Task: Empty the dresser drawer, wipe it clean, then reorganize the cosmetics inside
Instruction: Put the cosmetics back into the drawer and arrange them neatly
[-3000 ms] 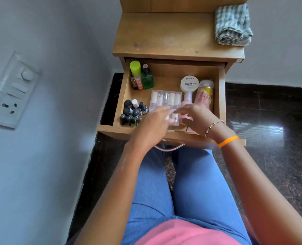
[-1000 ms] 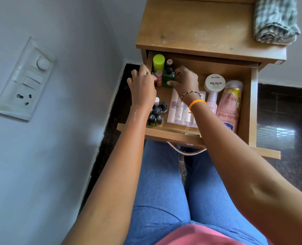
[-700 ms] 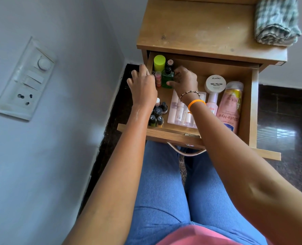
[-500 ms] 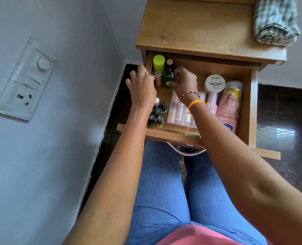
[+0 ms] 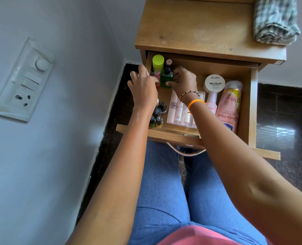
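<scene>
Reorganizing is judged the step in hand, since the drawer stands pulled out and stocked. Nearest, along its front, small dark polish bottles cluster at left, a clear tray of tubes lies centre, and a pink lotion tube lies at right beside a white-capped remover bottle. Farther in, at the back-left corner, the left hand curls at a small pink bottle; whether it truly grips cannot be told. The right hand pinches a green bottle standing just beside a lime-capped bottle. To do this well, nudge each upright bottle squarely into the corner, low on its body, so neighbours do not topple. Beyond, on the dresser top, rests a folded cloth.
</scene>
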